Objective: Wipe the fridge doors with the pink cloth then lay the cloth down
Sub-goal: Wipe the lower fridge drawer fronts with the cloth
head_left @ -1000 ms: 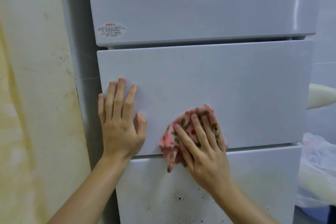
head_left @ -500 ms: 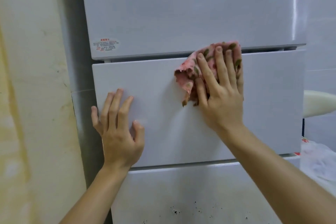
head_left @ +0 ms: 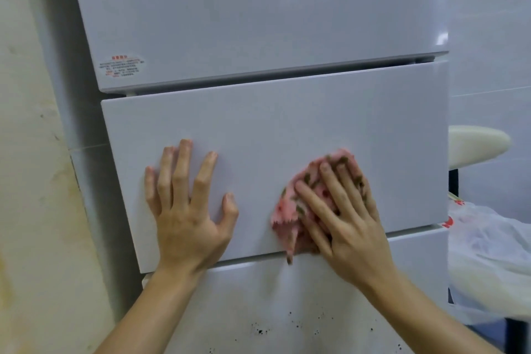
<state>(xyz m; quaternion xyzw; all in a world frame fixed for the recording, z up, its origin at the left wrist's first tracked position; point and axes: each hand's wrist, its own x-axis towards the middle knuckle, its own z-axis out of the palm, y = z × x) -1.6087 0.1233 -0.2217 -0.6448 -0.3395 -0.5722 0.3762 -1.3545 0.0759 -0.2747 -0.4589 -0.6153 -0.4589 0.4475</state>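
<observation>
My right hand, fingers flat on the pink patterned cloth, came down the white middle fridge door; wiping is unfinished.

Soft, even, fairly bright light falls on the white fridge; its source seems to be above and to the right, judging by a pale streak of glare near its upper right edge. A dim shadow band runs down its left side by the wall. The cloth and right hand are smeared by motion blur (the left hand is crisper). Sticker print is too soft to read. Straight edges lean outward toward the borders.
</observation>
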